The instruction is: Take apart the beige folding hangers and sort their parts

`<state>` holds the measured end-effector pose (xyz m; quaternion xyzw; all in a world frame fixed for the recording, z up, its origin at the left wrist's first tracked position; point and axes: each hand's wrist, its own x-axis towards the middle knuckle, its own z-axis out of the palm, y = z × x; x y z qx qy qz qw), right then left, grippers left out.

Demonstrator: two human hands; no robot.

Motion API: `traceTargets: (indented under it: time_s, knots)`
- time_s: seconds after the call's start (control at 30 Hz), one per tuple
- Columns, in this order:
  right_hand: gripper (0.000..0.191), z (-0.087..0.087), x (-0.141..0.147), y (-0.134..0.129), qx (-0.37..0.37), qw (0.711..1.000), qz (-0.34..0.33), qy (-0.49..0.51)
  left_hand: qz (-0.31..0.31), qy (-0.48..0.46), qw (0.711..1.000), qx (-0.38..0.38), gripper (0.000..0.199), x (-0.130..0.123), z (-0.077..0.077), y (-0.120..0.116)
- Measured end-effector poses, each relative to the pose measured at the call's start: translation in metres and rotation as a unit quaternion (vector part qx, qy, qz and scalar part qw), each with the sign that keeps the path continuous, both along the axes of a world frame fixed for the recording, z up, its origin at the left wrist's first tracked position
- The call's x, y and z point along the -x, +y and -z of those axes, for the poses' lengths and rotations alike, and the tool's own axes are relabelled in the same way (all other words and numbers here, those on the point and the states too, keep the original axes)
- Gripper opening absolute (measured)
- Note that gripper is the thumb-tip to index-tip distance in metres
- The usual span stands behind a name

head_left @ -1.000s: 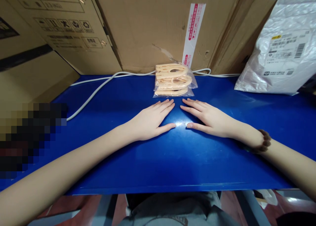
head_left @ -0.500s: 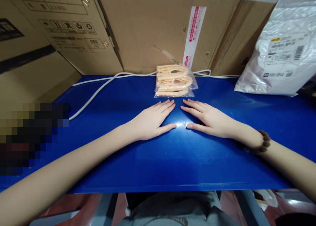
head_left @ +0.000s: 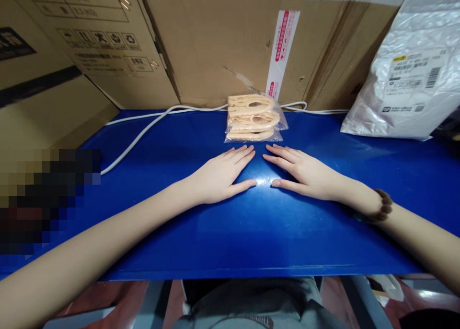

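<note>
Only the view has tipped slightly over the past second. Left hand and right hand lie palm-down on the blue table, fingers loosely spread, holding nothing: seemingly a resting step before any grasp. Just beyond their fingertips sits the clear bag of peach folding hangers, untouched; gripping it would call for a short far-ward reach. Behind stands a cardboard box.

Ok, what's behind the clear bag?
Behind the clear bag: white cable, seen on both sides of it, and a cardboard box. The peach contents hide whatever lies directly behind them.
</note>
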<state>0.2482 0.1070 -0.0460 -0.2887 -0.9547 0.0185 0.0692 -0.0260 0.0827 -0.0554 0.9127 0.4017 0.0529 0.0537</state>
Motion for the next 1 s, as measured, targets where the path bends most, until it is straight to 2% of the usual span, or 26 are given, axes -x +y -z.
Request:
traceTargets:
  time_s: [0.33,0.4,0.47,0.53,0.6,0.7,0.77,0.8,0.87,0.9,1.0]
  knots:
    - [0.069,0.001,-0.001,0.0,0.006,1.0,0.0,0.007,-0.001,0.004,1.0,-0.007,0.079,0.001,0.002,0.001]
    - [0.068,0.002,-0.001,0.0,0.006,1.0,0.0,0.009,0.005,0.002,1.0,-0.025,0.078,0.0,0.003,0.0]
    - [0.064,0.0,0.0,-0.001,0.001,1.0,-0.012,0.026,0.017,-0.015,0.998,-0.065,0.069,-0.001,0.0,-0.002]
    - [0.052,-0.005,0.007,0.0,-0.015,0.998,-0.03,0.06,0.029,-0.065,0.991,-0.117,0.053,-0.005,-0.007,0.0]
    - [0.041,-0.015,0.02,0.005,-0.046,0.994,-0.041,0.085,0.011,-0.156,0.974,-0.166,0.043,-0.01,-0.016,0.01]
    - [0.037,-0.033,0.048,0.024,-0.103,0.993,-0.023,0.056,-0.107,-0.331,0.918,-0.193,0.03,-0.015,-0.027,0.046]
    - [0.035,-0.042,0.066,0.043,-0.119,0.992,0.021,0.036,-0.17,-0.411,0.882,-0.157,0.021,-0.015,-0.026,0.081]
    - [0.035,-0.045,0.073,0.054,-0.117,0.99,0.065,0.035,-0.197,-0.436,0.868,-0.129,0.017,-0.014,-0.022,0.1]
    - [0.036,-0.048,0.077,0.077,-0.102,0.971,0.212,0.04,-0.242,-0.493,0.834,-0.046,0.022,-0.01,-0.01,0.132]
    - [0.039,-0.048,0.075,0.088,-0.077,0.953,0.289,0.048,-0.241,-0.503,0.83,-0.02,0.024,-0.007,-0.004,0.144]
    - [0.034,-0.049,0.056,0.118,-0.023,0.934,0.352,0.046,-0.196,-0.526,0.827,0.023,0.016,-0.003,0.012,0.165]
